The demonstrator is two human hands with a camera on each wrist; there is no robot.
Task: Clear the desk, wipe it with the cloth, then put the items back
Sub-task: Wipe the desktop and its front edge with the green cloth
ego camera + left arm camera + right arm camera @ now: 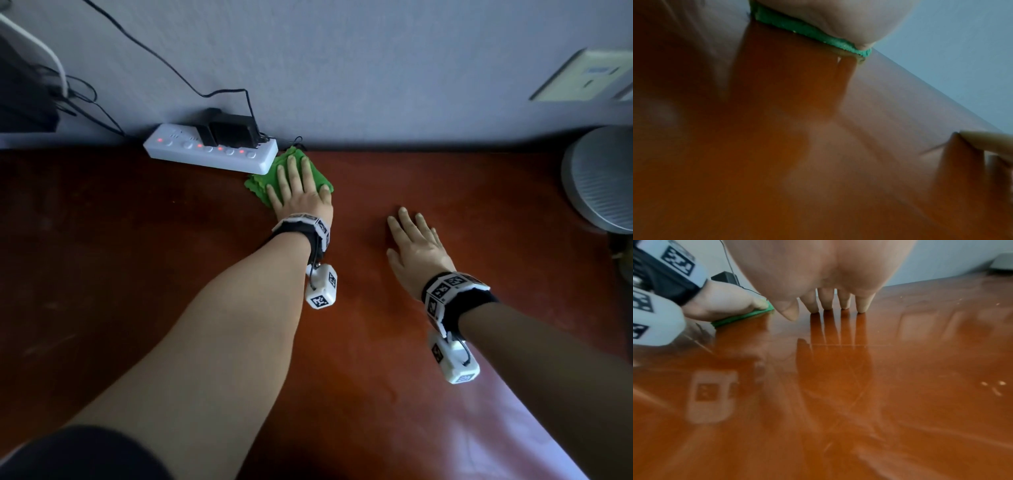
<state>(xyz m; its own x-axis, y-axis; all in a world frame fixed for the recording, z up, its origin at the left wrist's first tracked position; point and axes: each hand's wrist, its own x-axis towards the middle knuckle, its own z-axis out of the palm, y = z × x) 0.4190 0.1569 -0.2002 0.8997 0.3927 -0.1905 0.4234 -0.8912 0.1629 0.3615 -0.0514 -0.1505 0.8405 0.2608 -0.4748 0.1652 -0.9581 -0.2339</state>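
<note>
Head view: left hand (pixel 301 195) flattens crumpled green cloth (pixel 262 183) on glossy desk (pixel 137 257)

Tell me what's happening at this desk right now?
A person is wiping a reddish-brown desk. Their left hand presses flat on a bunched green cloth at the back of the desk, right beside a white power strip that lies against the wall with black adapters plugged in. Their right hand holds nothing; its fingertips touch the bare wood. A few pale crumbs lie on the surface to the right, and a round grey object sits at the far right edge.
</note>
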